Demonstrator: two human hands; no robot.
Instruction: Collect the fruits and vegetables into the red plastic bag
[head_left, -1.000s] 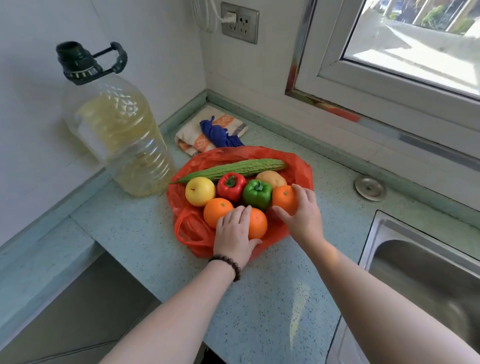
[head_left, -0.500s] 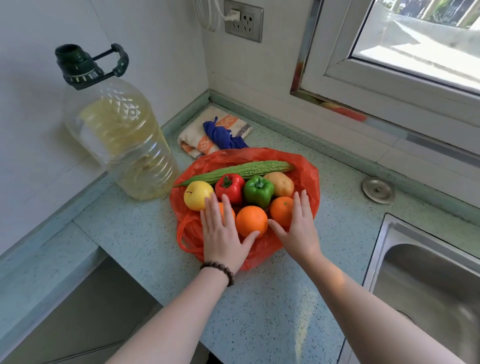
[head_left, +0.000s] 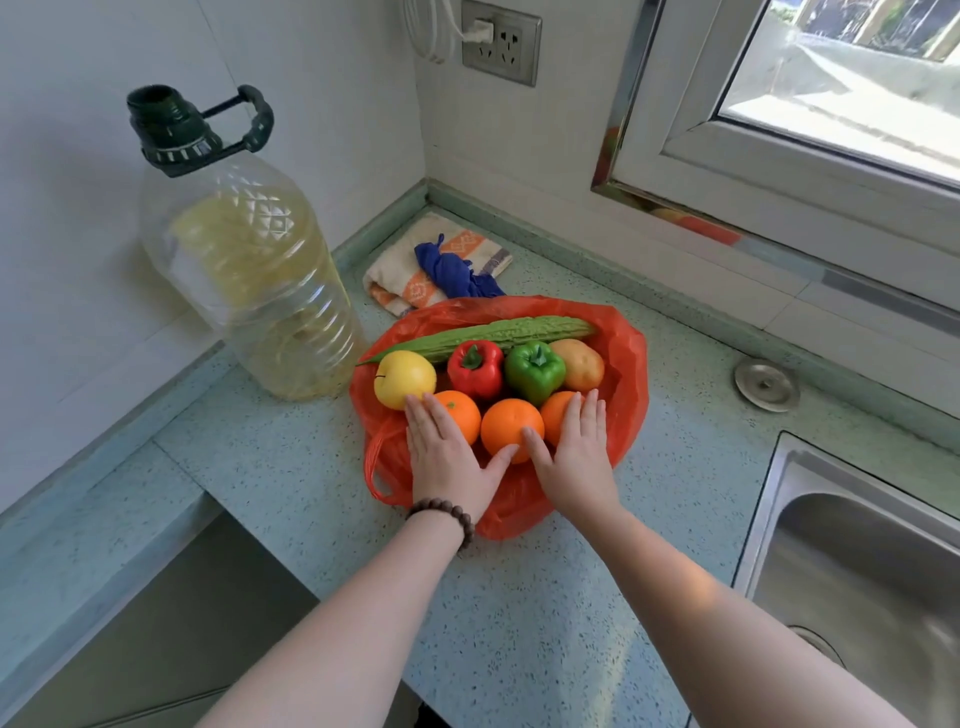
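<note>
A speckled pale-green countertop (head_left: 519, 613) fills a corner of white walls (head_left: 322, 104), with a bright window (head_left: 841, 67) at the far right, a wall socket (head_left: 501, 41) beside it, and a steel sink (head_left: 852, 571) near right.

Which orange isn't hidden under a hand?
The middle orange. It sits between the left hand and the right hand, with only thumbs at its edges; the other two are partly covered by fingers.

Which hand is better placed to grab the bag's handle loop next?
Left. The left hand lies right beside the handle loop at the red bag's left edge; the right hand is farther.
</note>
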